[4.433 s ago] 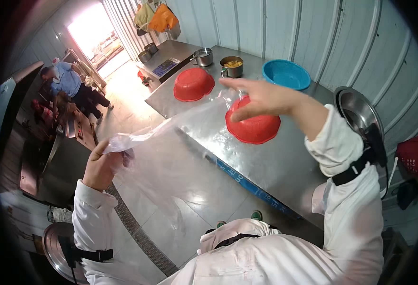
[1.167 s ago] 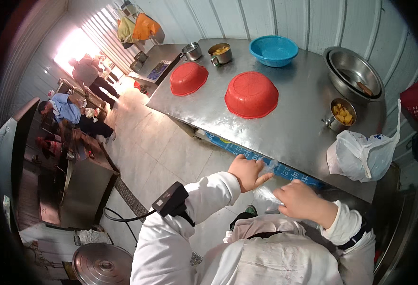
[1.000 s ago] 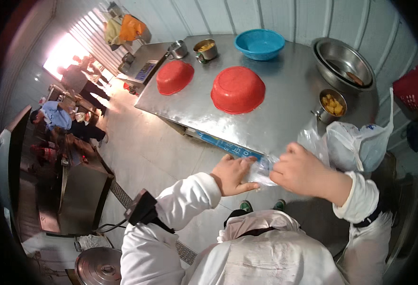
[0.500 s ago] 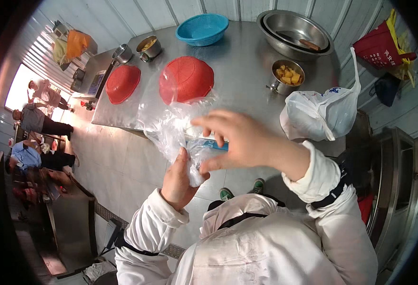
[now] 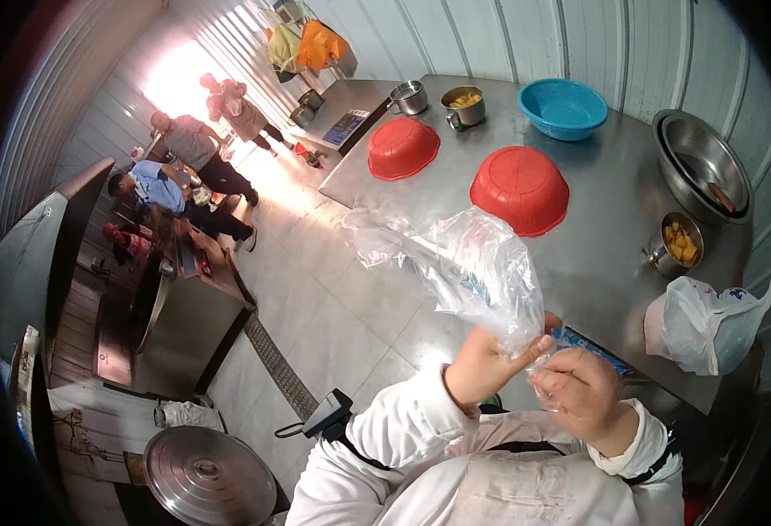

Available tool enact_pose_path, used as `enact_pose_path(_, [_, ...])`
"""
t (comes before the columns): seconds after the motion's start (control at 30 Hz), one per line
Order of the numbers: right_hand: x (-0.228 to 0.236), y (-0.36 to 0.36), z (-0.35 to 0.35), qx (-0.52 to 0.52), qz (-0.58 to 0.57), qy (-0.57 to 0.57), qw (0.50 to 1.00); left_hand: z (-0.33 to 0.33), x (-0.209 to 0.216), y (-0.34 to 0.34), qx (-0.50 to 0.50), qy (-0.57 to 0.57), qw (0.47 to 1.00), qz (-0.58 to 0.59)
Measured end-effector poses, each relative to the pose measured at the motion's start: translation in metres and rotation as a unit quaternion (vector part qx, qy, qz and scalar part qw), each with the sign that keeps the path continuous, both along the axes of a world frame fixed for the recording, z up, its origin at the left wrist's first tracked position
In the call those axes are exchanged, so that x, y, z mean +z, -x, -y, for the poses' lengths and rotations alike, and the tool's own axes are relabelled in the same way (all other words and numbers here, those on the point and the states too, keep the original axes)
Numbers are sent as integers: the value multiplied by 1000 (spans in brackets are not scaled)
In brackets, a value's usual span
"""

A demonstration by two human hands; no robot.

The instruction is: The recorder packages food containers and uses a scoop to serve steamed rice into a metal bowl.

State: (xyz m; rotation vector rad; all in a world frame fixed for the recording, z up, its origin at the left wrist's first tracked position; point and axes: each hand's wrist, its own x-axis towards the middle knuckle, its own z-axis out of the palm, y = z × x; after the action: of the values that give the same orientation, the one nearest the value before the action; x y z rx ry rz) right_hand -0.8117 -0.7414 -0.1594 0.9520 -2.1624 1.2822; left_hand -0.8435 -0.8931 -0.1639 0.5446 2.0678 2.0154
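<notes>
A clear plastic bag, crumpled and puffed out, spreads up and to the left from my hands. My left hand is closed round its gathered neck. My right hand sits close beside it, fingers curled in on the twisted end of the same bag. A blue strip with pale print shows just behind my right hand, by the near edge of the steel table; whether it touches the hand I cannot tell. Beyond the bag an upturned red plastic basin rests on the table.
Another red basin, a blue basin, a metal cup and nested steel bowls stand farther back. At right are a cup of yellow chunks and a white carrier bag. Several people work at far left.
My right hand has come down from above the bag and closed on its gathered end. The view has swung left, so the table now appears farther right.
</notes>
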Motion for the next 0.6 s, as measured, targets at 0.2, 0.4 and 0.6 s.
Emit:
enact_pose_path(0.2, [-20, 6, 6, -73, -133, -154, 976, 25, 2, -5, 4, -24, 986, 164])
enact_pose_path(0.4, [-28, 36, -1, 77, 210, 154, 962, 33, 1, -4, 31, -198, 958, 207])
enact_pose_path(0.6, [-42, 43, 4, 257, 429, 395, 771, 12, 7, 6, 4, -261, 937, 233])
